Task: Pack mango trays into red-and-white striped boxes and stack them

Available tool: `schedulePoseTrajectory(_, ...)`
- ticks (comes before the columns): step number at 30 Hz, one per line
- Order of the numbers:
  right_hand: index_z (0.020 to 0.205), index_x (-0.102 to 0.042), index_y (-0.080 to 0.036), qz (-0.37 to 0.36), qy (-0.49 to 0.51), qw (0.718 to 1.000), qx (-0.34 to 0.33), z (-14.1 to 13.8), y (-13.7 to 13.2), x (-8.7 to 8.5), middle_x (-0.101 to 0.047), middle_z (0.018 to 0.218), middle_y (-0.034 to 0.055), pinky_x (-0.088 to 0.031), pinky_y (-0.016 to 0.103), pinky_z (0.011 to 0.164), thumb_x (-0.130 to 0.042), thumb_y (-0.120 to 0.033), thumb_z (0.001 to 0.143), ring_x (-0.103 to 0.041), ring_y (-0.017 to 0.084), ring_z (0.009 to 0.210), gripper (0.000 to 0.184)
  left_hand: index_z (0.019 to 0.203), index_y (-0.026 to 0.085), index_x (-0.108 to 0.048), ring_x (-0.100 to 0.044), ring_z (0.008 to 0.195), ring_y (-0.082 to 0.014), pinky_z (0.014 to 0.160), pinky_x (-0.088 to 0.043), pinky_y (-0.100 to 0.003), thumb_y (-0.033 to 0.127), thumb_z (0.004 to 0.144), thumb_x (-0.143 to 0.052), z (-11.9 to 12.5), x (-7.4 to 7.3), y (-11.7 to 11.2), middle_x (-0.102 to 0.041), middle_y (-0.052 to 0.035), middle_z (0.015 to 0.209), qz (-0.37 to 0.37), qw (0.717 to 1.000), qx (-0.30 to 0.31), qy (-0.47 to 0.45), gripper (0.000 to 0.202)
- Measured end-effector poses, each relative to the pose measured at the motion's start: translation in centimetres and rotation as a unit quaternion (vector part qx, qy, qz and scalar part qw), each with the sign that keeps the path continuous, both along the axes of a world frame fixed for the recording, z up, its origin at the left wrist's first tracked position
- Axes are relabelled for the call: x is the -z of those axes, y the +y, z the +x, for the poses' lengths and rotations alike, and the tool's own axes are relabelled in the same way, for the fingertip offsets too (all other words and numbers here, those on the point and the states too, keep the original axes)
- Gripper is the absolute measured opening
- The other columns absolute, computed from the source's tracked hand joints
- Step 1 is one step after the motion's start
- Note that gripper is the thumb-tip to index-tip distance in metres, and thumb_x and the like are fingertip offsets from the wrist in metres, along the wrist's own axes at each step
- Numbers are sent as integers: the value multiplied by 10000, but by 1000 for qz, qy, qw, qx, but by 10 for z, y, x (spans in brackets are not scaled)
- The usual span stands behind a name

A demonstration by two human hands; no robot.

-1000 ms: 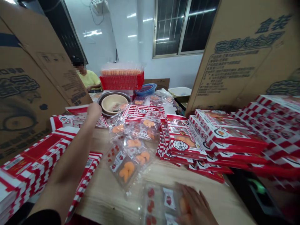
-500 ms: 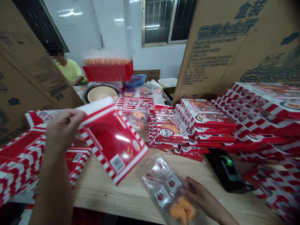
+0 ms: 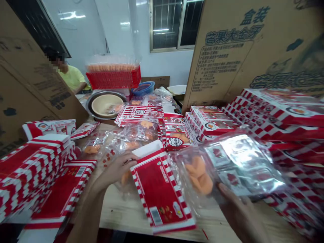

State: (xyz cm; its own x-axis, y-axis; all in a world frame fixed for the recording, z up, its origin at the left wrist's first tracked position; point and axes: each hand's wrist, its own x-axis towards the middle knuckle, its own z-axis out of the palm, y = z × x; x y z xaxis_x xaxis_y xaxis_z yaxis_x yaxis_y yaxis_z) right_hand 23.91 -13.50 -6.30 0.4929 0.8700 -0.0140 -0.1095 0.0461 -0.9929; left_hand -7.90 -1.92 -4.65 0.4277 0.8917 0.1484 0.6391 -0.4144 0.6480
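My left hand grips the upper edge of a flat red-and-white striped carton, held tilted over the wooden table. My right hand holds up a clear plastic tray pack with orange pieces and small red packets inside, right beside the carton's top end. More clear packs lie on the table behind my left hand.
Stacks of flat striped cartons lie at the left. Filled striped boxes pile up at the right. Large cardboard cases stand on both sides. A bowl and red basket sit at the back, near a person in yellow.
My left hand brought the striped carton down and toward me at the centre. My right hand lifted the clear pack up from the table edge to the carton's open end.
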Motion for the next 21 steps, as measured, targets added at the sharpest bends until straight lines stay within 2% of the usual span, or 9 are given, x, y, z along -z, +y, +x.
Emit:
schedulePoseTrajectory(2, 851, -710, -194, -14, 46, 999, -4, -6, 5, 9, -746, 869, 98, -576, 424, 678, -753, -460, 628, -700, 286, 783, 349, 867, 212, -672, -550, 1069, -240, 970, -393, -403, 201, 861, -454, 12, 15, -3, -667, -73, 1047, 63, 995, -61, 52, 218)
schedulePoseTrajectory(4, 883, -705, -195, -27, 78, 997, 0, -8, 7, 21, -743, 912, 85, -561, 404, 744, -781, -433, 606, -688, 277, 855, 374, 935, 191, -666, -478, 1151, -299, 1008, -318, -497, 186, 888, -420, 34, 26, -9, -627, -111, 1166, 107, 977, -143, 114, 251)
schedulePoseTrajectory(6, 935, -702, -184, -37, 60, 997, -2, -9, 7, 32, -738, 955, 87, -534, 393, 817, -772, -417, 625, -667, 280, 941, 393, 1039, 174, -639, -490, 1119, -310, 967, -352, -492, 228, 919, -397, 61, 31, -14, -607, -130, 1205, 115, 964, -177, 164, 275)
schedulePoseTrajectory(8, 941, -709, -160, -53, 19, 998, -10, -9, 5, 40, -739, 952, 99, -520, 387, 843, -752, -421, 646, -655, 292, 976, 395, 1077, 147, -622, -537, 1043, -295, 901, -411, -441, 269, 926, -404, 89, 33, -16, -630, -148, 1150, 102, 963, -171, 181, 291)
schedulePoseTrajectory(10, 902, -721, -142, -75, -17, 997, -15, -9, 2, 43, -746, 911, 105, -524, 382, 826, -734, -441, 654, -662, 303, 955, 388, 1035, 117, -637, -567, 984, -303, 846, -436, -430, 274, 920, -420, 112, 35, -15, -665, -168, 1036, 81, 966, -161, 188, 291)
schedulePoseTrajectory(14, 879, -720, -161, -99, -81, 992, 12, -8, -1, 35, -751, 896, 91, -517, 393, 838, -714, -472, 647, -655, 312, 970, 388, 884, 135, -678, -596, 911, -291, 824, -433, -422, 187, 899, -439, 139, 41, -16, -690, -146, 886, 36, 970, -130, 204, 245)
schedulePoseTrajectory(17, 921, -706, -172, -86, -134, 985, 65, -7, -4, 34, -741, 966, 85, -481, 413, 912, -698, -485, 646, -619, 317, 1056, 417, 836, 155, -687, -610, 890, -265, 825, -436, -400, 139, 888, -432, 152, 50, -30, -688, -131, 888, -7, 972, -108, 209, 261)
schedulePoseTrajectory(21, 955, -692, -167, -83, -175, 974, 116, -4, -14, 51, -725, 1027, 92, -470, 431, 938, -657, -499, 678, -611, 319, 1072, 434, 985, 91, -661, -602, 948, -339, 816, -434, -463, 221, 864, -495, 172, 68, -47, -662, -215, 968, -80, 968, -123, 206, 244)
